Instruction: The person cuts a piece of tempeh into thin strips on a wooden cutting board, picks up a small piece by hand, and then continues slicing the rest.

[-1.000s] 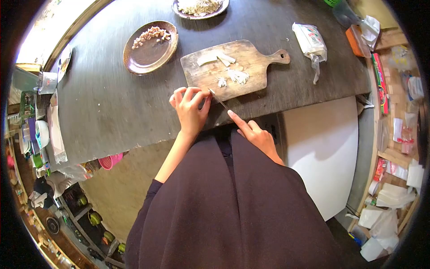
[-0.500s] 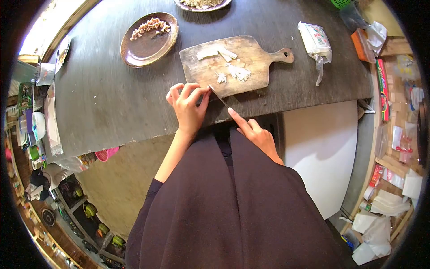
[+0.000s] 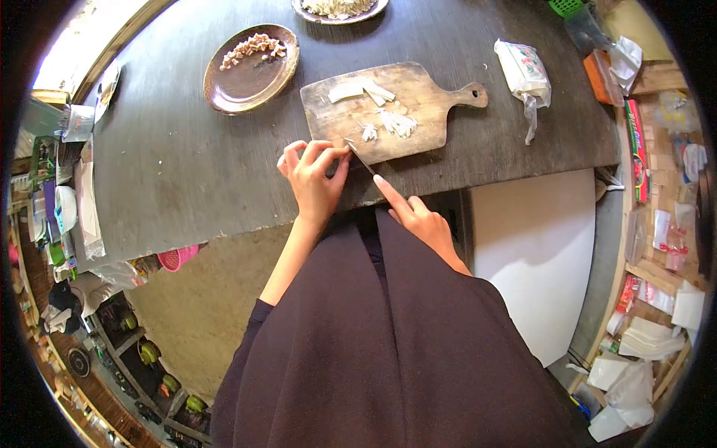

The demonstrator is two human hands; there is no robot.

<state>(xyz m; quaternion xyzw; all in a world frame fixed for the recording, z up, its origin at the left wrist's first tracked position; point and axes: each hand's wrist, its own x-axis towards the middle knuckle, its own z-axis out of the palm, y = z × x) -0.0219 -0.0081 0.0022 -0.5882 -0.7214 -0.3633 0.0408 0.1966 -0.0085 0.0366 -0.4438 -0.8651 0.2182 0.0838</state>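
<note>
A knife slants over the near edge of the wooden cutting board, its handle in my right hand, index finger stretched along it. At the board's near left corner, my left hand has thumb and fingers drawn together close to the knife's tip. Whatever lies between those fingertips is too small to make out. Chopped white pieces lie in a loose pile on the board, with a smaller heap beside it. Farther back on the board rest longer white strips.
A brown plate with small diced pieces stands behind the board to the left. Another plate of pale shredded food is at the far edge. To the right lies a white plastic packet. The dark table's front edge runs before me.
My right hand and the knife have shifted slightly left. My left hand keeps nearly the same place. The food on the board looks unchanged.
</note>
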